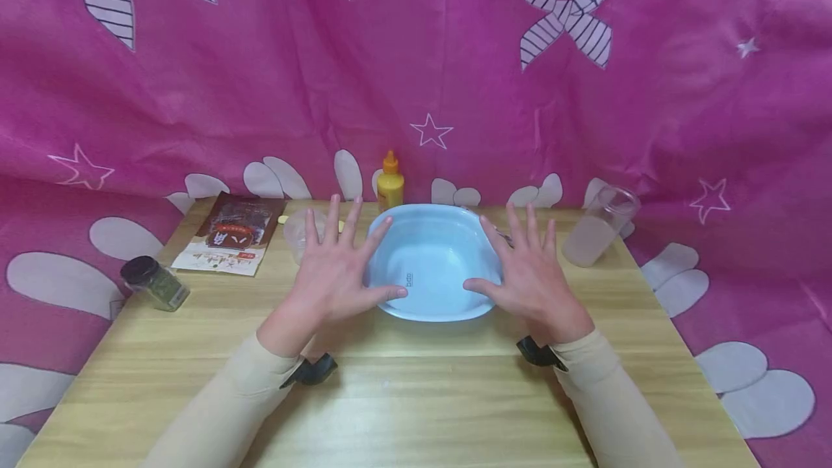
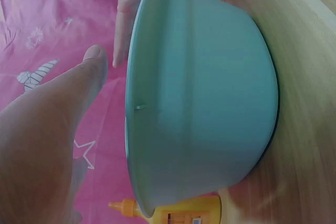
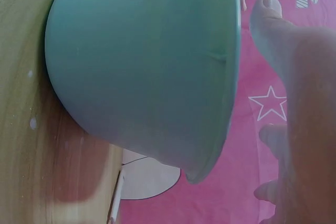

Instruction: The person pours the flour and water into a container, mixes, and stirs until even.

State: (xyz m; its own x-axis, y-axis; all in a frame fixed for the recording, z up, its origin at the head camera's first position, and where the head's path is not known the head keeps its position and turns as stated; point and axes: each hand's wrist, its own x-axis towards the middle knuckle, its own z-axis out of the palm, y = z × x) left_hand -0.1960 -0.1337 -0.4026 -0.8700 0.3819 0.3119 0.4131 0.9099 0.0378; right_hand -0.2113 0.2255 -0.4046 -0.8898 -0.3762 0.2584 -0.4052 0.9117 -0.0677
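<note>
A light blue plastic basin [image 1: 429,266] stands upright on the wooden table, and its inside shows only a small dark mark on the wall. Over its left rim my left hand [image 1: 334,269] spreads its straight fingers, palm down. My right hand [image 1: 533,273] does the same over the right rim. Both wrist views show a gap between the hands and the rim of the basin [image 2: 210,87], so neither touches it. The left thumb [image 2: 89,69] and the right thumb [image 3: 270,19] point inward over the basin. Nothing is held in either hand.
Behind the basin stands a yellow squeeze bottle [image 1: 390,186]. To the left are a brown and white packet [image 1: 230,233], a black-lidded jar [image 1: 156,284] and a clear container [image 1: 295,233] partly behind the hand. A clear cup [image 1: 594,233] of cloudy liquid stands right. Pink curtain hangs behind.
</note>
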